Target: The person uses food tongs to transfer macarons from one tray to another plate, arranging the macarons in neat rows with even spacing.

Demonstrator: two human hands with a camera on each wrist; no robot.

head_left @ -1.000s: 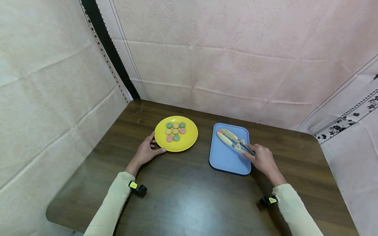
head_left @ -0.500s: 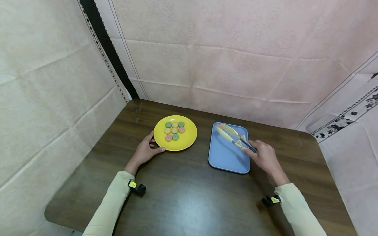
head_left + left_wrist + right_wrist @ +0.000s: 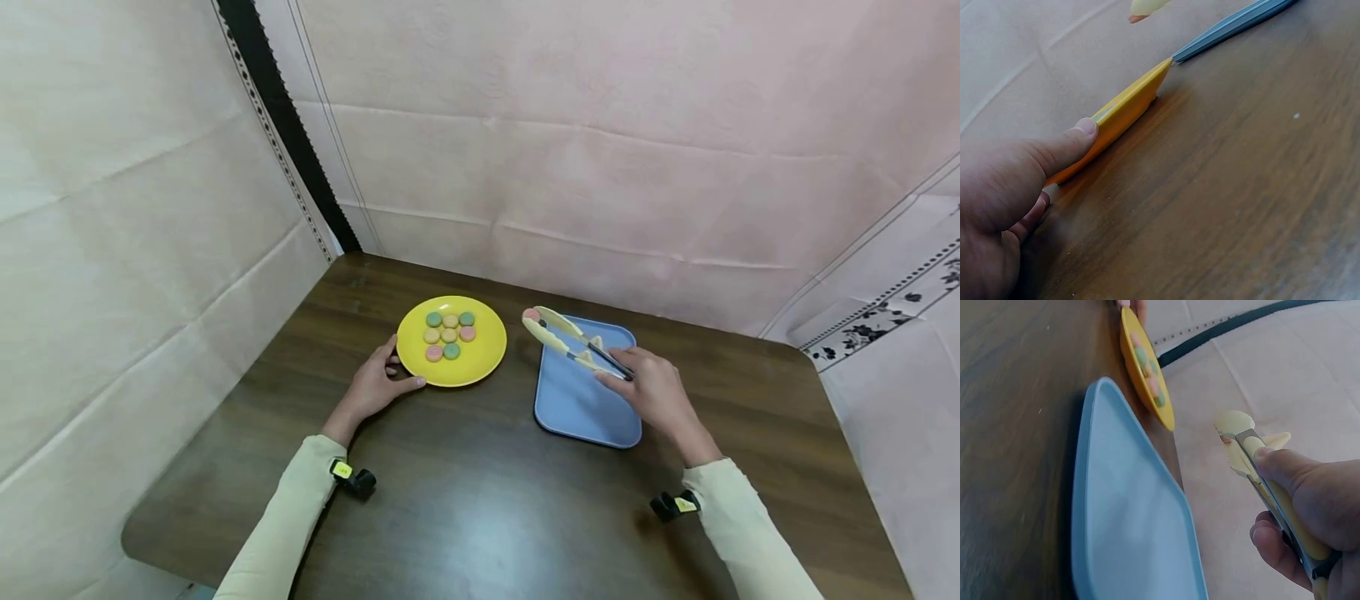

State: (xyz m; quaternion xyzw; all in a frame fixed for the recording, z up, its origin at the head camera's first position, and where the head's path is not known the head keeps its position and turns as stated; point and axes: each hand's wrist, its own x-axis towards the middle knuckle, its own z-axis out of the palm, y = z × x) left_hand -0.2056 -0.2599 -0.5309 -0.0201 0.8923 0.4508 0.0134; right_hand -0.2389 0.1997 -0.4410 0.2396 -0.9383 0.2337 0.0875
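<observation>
My left hand (image 3: 375, 385) holds the near left edge of a yellow plate (image 3: 487, 354), thumb against the rim and fingers round the side. On the plate lie several small green, cream and pink macarons (image 3: 452, 351). My right hand (image 3: 654, 393) grips a pair of food tongs (image 3: 592, 354) with cream tips and metal arms. A pink macaron (image 3: 531, 315) sits between the tong tips, raised off the blue tray (image 3: 585, 408) and just past its left edge. In the right wrist view the thumb presses along one arm of the tongs (image 3: 1254, 447).
Both plate and tray stand on a dark brown wooden table (image 3: 465, 467), the tray to the right of the plate. Pale cloth (image 3: 570, 167) hangs behind and at the sides. No macaron shows on the tray's bare surface.
The tongs have lifted the pink macaron from the tray's upper left corner and moved it left toward the plate. My left hand has stayed at the plate's edge.
</observation>
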